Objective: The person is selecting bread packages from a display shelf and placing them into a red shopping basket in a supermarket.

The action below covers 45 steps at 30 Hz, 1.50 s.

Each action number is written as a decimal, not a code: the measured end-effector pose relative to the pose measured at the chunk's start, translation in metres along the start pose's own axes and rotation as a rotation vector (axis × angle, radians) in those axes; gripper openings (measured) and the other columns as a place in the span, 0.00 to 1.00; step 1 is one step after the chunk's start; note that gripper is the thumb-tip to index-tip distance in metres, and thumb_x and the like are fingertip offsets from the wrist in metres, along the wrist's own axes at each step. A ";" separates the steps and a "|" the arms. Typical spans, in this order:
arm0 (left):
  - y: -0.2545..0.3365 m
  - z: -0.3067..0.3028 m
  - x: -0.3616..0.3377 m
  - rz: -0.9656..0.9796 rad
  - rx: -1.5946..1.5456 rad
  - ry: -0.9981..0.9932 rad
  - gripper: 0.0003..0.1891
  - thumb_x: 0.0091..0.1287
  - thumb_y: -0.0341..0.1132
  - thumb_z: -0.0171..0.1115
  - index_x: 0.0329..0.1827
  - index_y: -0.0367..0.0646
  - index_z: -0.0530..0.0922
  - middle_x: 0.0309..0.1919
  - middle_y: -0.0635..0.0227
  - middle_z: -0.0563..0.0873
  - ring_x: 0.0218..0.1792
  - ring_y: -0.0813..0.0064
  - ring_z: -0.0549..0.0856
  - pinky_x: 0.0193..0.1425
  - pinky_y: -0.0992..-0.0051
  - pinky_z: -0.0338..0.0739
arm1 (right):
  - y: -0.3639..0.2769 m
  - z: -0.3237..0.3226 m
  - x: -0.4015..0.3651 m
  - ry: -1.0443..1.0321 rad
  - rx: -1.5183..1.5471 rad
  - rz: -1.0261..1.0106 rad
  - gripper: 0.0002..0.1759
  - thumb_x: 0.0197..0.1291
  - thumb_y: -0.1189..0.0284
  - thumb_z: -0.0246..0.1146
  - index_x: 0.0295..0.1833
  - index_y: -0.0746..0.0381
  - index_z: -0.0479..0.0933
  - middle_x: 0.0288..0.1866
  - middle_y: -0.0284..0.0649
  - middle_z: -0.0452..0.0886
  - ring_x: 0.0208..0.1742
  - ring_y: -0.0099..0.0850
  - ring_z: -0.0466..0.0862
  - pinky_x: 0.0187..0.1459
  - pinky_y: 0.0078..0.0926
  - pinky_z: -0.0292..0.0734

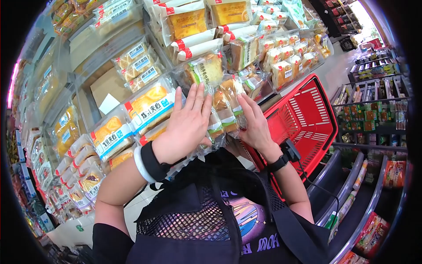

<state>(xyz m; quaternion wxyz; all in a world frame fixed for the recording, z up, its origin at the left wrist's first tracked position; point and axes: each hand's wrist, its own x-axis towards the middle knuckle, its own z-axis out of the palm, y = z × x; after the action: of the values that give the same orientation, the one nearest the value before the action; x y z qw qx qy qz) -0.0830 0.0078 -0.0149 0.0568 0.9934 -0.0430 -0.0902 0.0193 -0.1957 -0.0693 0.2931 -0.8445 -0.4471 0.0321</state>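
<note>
My left hand (187,125), with black and white bands at the wrist, lies with fingers stretched out over packaged bread at the shelf's front. Close to its fingertips is a clear-wrapped toast pack (204,69) with a green label. My right hand (256,125) has its fingers extended against the right side of clear-wrapped bread packs (228,99). These packs sit between both hands; the right thumb is partly hidden. Left of my left hand stand blue-and-white bread packs (151,105) with red corners.
A red shopping basket (303,119) stands right of the display, beside my right forearm. Small wrapped cakes (140,64) sit in a shelf compartment. Triangular sandwich packs (288,66) fill the far right. Dark shelving with snack packets (369,116) lines the right side. A black cable hangs by my right wrist.
</note>
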 end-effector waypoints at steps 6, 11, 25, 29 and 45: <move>0.008 -0.024 -0.026 -0.082 0.015 0.101 0.53 0.47 0.54 0.72 0.71 0.32 0.57 0.72 0.42 0.56 0.75 0.48 0.54 0.74 0.45 0.47 | 0.002 0.000 -0.004 0.023 0.048 0.014 0.53 0.37 0.78 0.73 0.73 0.58 0.56 0.69 0.50 0.64 0.65 0.51 0.67 0.64 0.40 0.68; 0.003 -0.046 -0.075 -0.260 -0.054 0.099 0.43 0.55 0.51 0.69 0.68 0.33 0.63 0.72 0.45 0.58 0.74 0.49 0.55 0.74 0.47 0.50 | 0.008 -0.004 -0.003 0.001 0.002 0.016 0.60 0.34 0.72 0.77 0.73 0.70 0.49 0.66 0.57 0.64 0.66 0.53 0.67 0.65 0.42 0.65; -0.074 -0.093 -0.022 -0.005 -1.096 0.607 0.16 0.66 0.33 0.63 0.55 0.37 0.77 0.49 0.62 0.84 0.51 0.73 0.83 0.59 0.75 0.75 | 0.012 -0.020 -0.009 -0.079 0.058 -0.104 0.67 0.31 0.72 0.81 0.74 0.68 0.44 0.69 0.58 0.58 0.69 0.54 0.62 0.67 0.42 0.64; -0.059 -0.124 -0.074 -0.103 -0.846 0.678 0.18 0.62 0.29 0.66 0.55 0.37 0.77 0.48 0.64 0.84 0.49 0.73 0.83 0.57 0.75 0.75 | 0.011 -0.019 -0.010 -0.099 0.077 -0.083 0.65 0.33 0.73 0.80 0.74 0.67 0.45 0.69 0.56 0.57 0.69 0.52 0.63 0.66 0.40 0.65; -0.033 -0.013 -0.196 -0.515 -0.263 -0.085 0.49 0.39 0.30 0.75 0.69 0.48 0.60 0.60 0.60 0.71 0.67 0.59 0.67 0.73 0.40 0.44 | 0.022 0.002 -0.002 -0.036 0.070 -0.083 0.55 0.38 0.76 0.74 0.73 0.67 0.51 0.68 0.55 0.60 0.68 0.52 0.64 0.66 0.41 0.64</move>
<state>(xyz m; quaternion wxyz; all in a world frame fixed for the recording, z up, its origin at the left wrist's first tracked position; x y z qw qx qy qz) -0.2698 0.0601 0.0283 0.1586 0.9510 0.2202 -0.1481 0.0333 -0.2061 -0.0829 0.3154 -0.8138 -0.4854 0.0509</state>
